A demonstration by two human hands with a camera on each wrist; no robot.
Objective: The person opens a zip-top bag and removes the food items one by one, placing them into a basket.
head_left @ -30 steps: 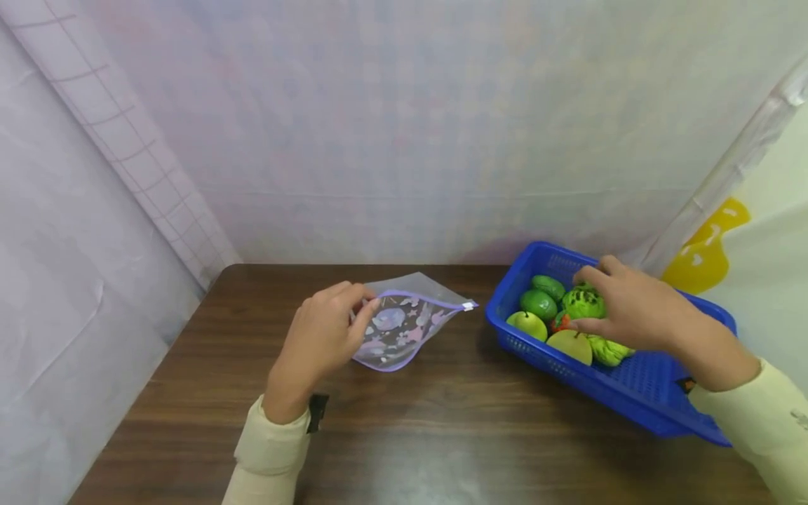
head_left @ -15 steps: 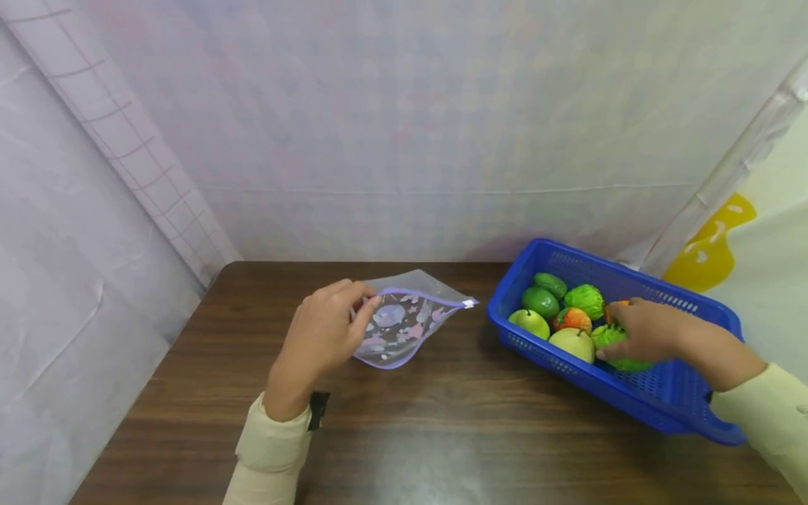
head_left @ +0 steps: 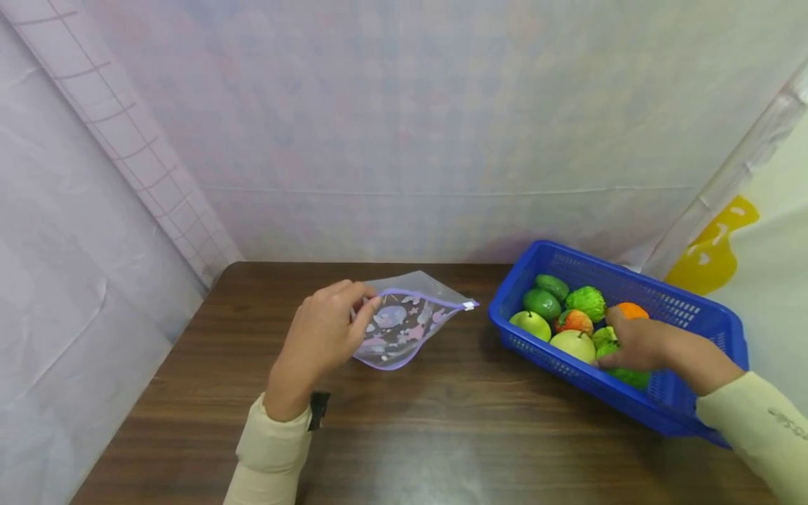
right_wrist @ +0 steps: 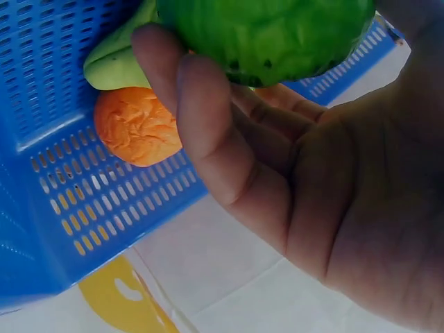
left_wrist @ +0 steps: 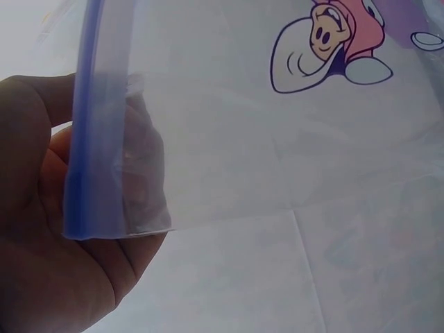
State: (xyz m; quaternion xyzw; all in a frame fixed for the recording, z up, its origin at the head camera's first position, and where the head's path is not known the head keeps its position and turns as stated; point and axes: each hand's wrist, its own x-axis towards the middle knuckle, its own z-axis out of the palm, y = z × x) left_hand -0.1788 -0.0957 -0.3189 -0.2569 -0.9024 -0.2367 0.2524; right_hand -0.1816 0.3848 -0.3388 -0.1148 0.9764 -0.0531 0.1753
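Note:
My left hand (head_left: 328, 322) pinches the left edge of a clear zip bag (head_left: 404, 319) printed with cartoons and edged in purple. Its mouth gapes, and a white slider (head_left: 469, 306) sits at the right corner. In the left wrist view the bag's purple zip strip (left_wrist: 87, 132) crosses in front of the fingers. Inside the blue basket (head_left: 701, 414), my right hand (head_left: 644, 344) curls round a bumpy green fruit (right_wrist: 270, 38) with dark specks. The hand hides part of this fruit in the head view. An orange fruit (head_left: 631, 311) lies just behind the fingers.
Left of the right hand in the basket are a yellow-green pear (head_left: 573, 345), a smaller green pear (head_left: 530, 325), a red-orange fruit (head_left: 574, 321), another bumpy green fruit (head_left: 587, 302) and two smooth dark green fruits (head_left: 541, 303). A white curtain (head_left: 404, 140) hangs behind the wooden table (head_left: 391, 435).
My right hand has moved right, from the left-middle fruits to the bumpy green fruit nearer the basket's middle, uncovering the red-orange and orange fruits. The left hand and bag stay put.

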